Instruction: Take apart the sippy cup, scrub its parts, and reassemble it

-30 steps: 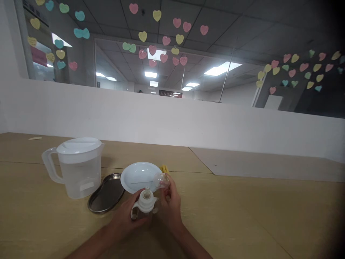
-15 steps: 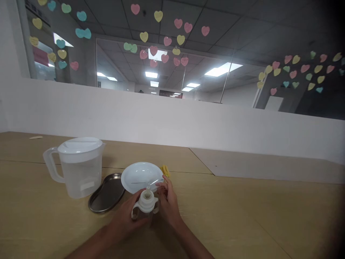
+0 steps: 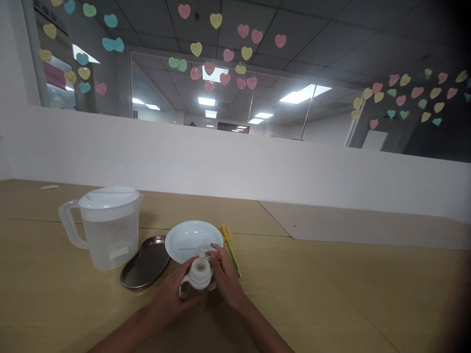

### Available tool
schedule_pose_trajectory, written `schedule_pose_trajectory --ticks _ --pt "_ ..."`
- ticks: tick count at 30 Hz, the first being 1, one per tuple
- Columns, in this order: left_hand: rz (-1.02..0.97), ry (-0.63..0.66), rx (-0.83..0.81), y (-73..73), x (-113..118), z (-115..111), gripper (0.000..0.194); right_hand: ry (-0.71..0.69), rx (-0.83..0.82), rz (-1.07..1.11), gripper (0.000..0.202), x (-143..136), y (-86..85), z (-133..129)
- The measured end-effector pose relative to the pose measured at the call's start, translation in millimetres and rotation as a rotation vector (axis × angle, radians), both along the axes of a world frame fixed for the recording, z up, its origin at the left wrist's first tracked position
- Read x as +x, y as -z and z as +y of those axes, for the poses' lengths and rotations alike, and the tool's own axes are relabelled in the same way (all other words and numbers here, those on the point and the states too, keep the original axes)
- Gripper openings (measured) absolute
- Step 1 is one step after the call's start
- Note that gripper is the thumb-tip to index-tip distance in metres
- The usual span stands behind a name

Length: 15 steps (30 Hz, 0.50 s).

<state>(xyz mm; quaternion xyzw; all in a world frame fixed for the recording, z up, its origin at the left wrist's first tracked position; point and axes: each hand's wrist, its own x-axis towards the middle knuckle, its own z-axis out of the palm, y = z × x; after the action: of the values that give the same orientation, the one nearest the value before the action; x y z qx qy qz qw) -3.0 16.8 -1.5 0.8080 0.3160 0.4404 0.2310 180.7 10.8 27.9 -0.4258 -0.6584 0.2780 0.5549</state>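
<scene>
A baby bottle [image 3: 200,275] with a white collar, side handles and a clear nipple stands upright near the table's front. My left hand [image 3: 173,291] is wrapped round its left side. At its upper right, my right hand [image 3: 223,273] has its fingers bent round a small clear piece, perhaps a cap, close beside the nipple. The fingers partly hide that piece. Just behind both hands lies a white bowl [image 3: 189,233] with a thin straight item in it.
On the left stands a lidded clear pitcher [image 3: 110,235] holding liquid. A kidney-shaped metal tray [image 3: 147,264] lies between pitcher and bowl. Right of the bowl is a yellow-headed brush [image 3: 233,257] with a green handle. Behind the table rises a white wall [image 3: 221,164].
My right hand has moved left, bringing the clear piece closer to the bottle's nipple. The brush's green handle now shows. My left hand stays on the bottle.
</scene>
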Motion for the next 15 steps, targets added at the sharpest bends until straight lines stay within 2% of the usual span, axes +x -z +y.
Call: schedule_pose_trajectory --ticks 9,15 --pt "0.026 0.015 -0.007 -2.6 -0.8 0.4 0.072 -0.044 -0.105 0.001 0.057 -1.5 -3.1 -3.2" --pt "0.023 0.003 -0.055 -3.9 0.2 -0.6 0.071 -0.043 -0.031 0.045 0.046 -1.0 -7.1 -6.1"
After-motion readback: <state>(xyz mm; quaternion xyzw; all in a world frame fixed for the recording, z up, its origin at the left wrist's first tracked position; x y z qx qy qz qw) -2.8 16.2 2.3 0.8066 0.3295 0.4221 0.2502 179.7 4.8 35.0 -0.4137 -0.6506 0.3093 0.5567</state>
